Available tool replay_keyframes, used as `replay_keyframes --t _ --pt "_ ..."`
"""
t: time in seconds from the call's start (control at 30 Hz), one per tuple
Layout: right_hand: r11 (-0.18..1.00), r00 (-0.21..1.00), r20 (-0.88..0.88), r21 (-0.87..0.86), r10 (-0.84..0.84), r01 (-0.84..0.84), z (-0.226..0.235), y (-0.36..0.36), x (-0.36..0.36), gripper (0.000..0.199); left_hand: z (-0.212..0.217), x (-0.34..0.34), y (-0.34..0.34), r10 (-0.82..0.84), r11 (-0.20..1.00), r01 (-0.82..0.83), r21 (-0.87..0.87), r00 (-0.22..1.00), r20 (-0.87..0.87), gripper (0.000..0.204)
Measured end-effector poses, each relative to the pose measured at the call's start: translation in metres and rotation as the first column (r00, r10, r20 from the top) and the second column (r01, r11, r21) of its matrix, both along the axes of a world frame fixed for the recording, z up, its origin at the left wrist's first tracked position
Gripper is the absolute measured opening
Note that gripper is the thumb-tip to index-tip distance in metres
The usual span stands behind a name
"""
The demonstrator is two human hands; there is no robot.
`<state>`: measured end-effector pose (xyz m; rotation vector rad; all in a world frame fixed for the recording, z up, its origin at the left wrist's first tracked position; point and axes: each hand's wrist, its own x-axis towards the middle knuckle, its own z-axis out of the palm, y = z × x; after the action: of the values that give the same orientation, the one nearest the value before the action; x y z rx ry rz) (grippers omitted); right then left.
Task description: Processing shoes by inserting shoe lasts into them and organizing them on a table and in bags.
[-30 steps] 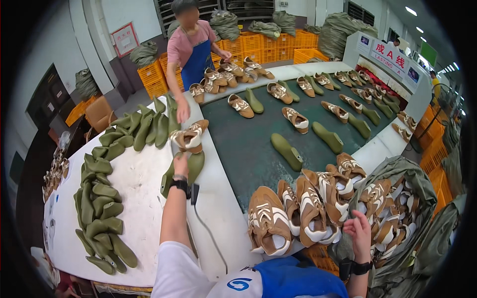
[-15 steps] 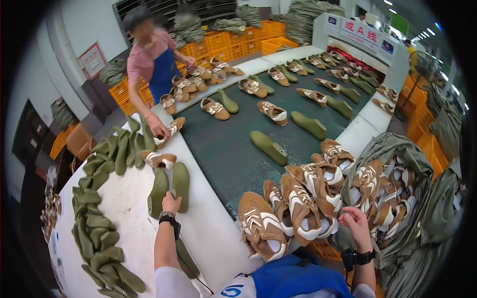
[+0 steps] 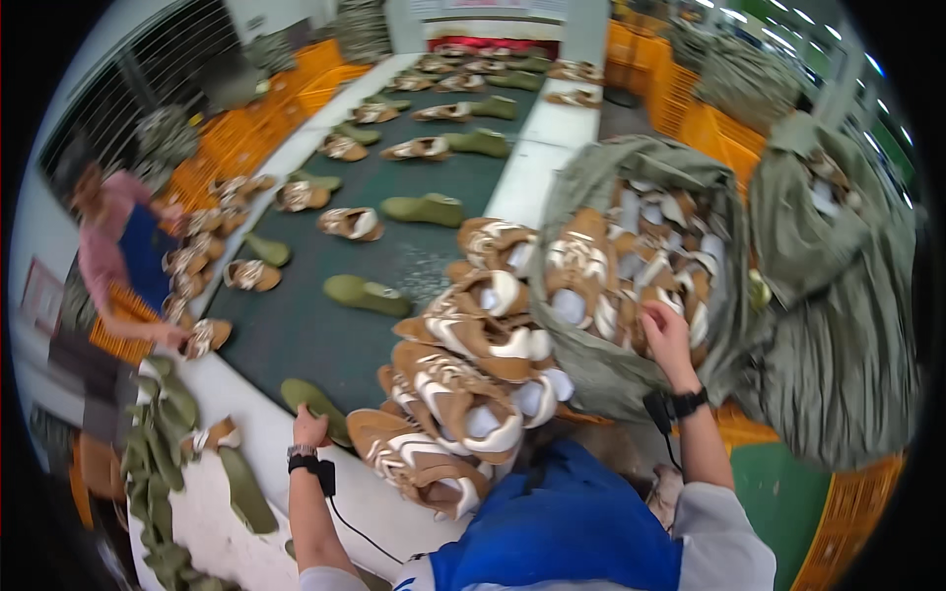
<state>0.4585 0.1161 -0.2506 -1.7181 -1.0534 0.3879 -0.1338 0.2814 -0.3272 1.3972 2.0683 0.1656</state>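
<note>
My left hand (image 3: 309,429) lies on the white table edge (image 3: 256,433), fingers curled on the near end of a flat green insole (image 3: 317,398). My right hand (image 3: 664,329) reaches into an open olive sack (image 3: 611,379) full of brown-and-white shoe uppers (image 3: 641,246), fingers closed on one of them. Between my arms, a heap of the same uppers (image 3: 463,394) is stacked on the table in front of my blue apron (image 3: 562,532). Both wrists wear black bands.
A dark green conveyor belt (image 3: 325,335) carries uppers and green insoles away from me. A person in a pink top and blue apron (image 3: 123,261) works at its left side. More green insoles (image 3: 163,433) lie at the left; a second sack (image 3: 838,295) and orange crates (image 3: 847,522) stand to the right.
The view has swung right toward the sack. My right hand moved from the stacked heap into the sack. My left hand stayed by the green insoles at the table edge.
</note>
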Motion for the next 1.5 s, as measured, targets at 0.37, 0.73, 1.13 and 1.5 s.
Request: replay_keyframes --t 0.37,0.73,1.13,1.5 --pt "0.927 0.713 0.646 -0.022 -0.272 0.374 -0.001 -0.017 0.029 0.076 0.043 0.006 -0.056 0.142 0.973 -0.207 0.097 0.880 0.454 0.053" --pt "0.872 0.753 -0.654 0.409 0.074 0.268 0.034 -0.021 0.093 0.053 0.190 0.182 -0.168 -0.496 0.750 0.119 0.651 0.752 0.434 0.040" --pt "0.657 0.326 -0.577 0.583 0.749 -0.478 0.087 -0.065 -0.048 0.081 0.248 0.247 -0.119 -0.654 0.690 0.223 0.688 0.599 0.462 0.037" --pt "0.560 0.141 -0.627 0.543 0.766 -0.625 0.093 -0.021 -0.096 0.087 0.211 0.185 -0.122 -0.270 0.923 -0.235 0.305 0.170 0.948 0.045"
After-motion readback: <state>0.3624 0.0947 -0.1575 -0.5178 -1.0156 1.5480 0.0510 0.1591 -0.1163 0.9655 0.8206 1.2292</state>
